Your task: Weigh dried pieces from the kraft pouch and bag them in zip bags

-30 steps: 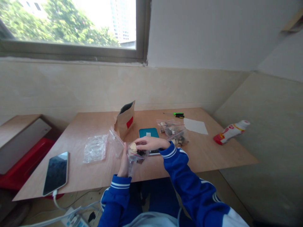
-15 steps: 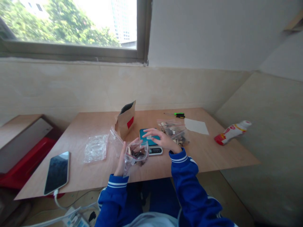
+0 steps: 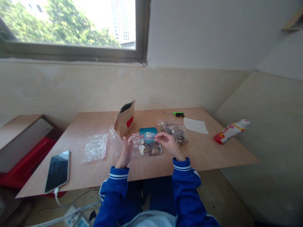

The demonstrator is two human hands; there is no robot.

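Observation:
A clear zip bag [image 3: 151, 149] with brownish dried pieces and a small white label inside hangs upright between my hands. My left hand [image 3: 126, 152] is closed on its top left corner. At the right end of the red-lined zip strip, my right hand [image 3: 169, 143] pinches the bag's edge. Behind the bag lies a small scale with a blue top [image 3: 148, 130], its lower part covered by the bag. More filled zip bags [image 3: 181, 138] rest just beyond my right hand.
A kraft paper pouch [image 3: 125, 120] stands open at the back. Flat clear bags [image 3: 96, 147] and a phone [image 3: 58, 171] on a cable lie left. Farther right are screwdrivers [image 3: 178, 114], white paper [image 3: 195, 125] and a tipped red-and-white bottle [image 3: 231, 131].
The bag has turned from mouth toward me to hanging upright, moving right over the scale. My right hand has come down from above the scale and taken the bag's top edge.

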